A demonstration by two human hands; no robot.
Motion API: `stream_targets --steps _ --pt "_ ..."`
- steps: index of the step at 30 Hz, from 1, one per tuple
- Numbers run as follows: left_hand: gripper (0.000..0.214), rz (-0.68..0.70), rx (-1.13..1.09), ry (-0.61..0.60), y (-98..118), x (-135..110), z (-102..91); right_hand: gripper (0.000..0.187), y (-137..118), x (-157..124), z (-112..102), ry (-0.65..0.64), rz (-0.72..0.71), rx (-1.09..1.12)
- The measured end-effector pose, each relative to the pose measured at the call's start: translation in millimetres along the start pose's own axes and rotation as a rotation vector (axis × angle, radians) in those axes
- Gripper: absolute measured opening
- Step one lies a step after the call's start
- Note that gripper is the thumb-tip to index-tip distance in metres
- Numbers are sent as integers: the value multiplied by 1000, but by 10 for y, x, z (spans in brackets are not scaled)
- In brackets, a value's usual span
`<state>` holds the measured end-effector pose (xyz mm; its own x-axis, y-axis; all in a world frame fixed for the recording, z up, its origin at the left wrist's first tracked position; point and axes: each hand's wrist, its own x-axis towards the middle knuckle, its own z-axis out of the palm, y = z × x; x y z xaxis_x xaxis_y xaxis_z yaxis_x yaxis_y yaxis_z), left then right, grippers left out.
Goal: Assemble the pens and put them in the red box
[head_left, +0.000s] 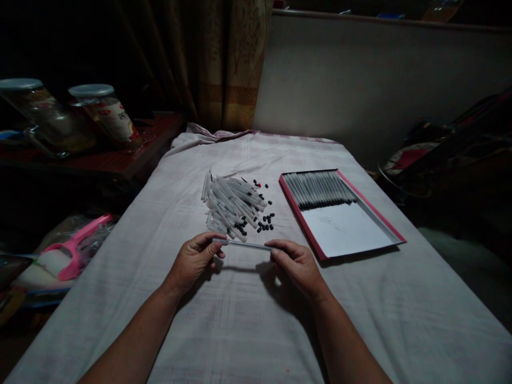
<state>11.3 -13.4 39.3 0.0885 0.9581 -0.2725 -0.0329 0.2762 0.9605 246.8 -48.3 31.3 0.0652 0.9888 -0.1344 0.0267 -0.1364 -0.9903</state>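
Observation:
A slim translucent pen (248, 245) is stretched level between my two hands above the cloth. My left hand (197, 260) pinches its left end between thumb and fingers. At the opposite end, the thumb and fingers of my right hand (297, 262) are closed on the tip. Just beyond lies a loose pile of clear pen barrels (230, 200), with small black plugs (266, 221) scattered along its right side. To the right, a shallow pink-edged box (352, 234) holds a row of pens (318, 188) with black ends in its far half; its white bottom shows in the near half.
A pale checked cloth (240, 330) covers the table. On the left, lidded jars (106, 114) stand on a dark red side table (136, 154), and a pink-handled item (76, 248) lies lower down. A curtain (240, 64) and a wall (340, 80) close off the back.

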Motion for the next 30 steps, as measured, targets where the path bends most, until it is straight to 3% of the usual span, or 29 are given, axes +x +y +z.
stream_targets --steps 4,9,16,30 --pt "53 -38 11 -51 1 -14 62 34 25 -2 -25 -163 4 -67" --pt "51 -46 29 -97 -7 -23 98 27 -15 4 -86 -255 -147 -258" --pt "47 -28 56 -111 -53 -16 88 25 25 4 -35 -225 -295 -364" --pt "43 -13 24 -48 -99 -54 123 23 112 2 91 -170 -427 -380"
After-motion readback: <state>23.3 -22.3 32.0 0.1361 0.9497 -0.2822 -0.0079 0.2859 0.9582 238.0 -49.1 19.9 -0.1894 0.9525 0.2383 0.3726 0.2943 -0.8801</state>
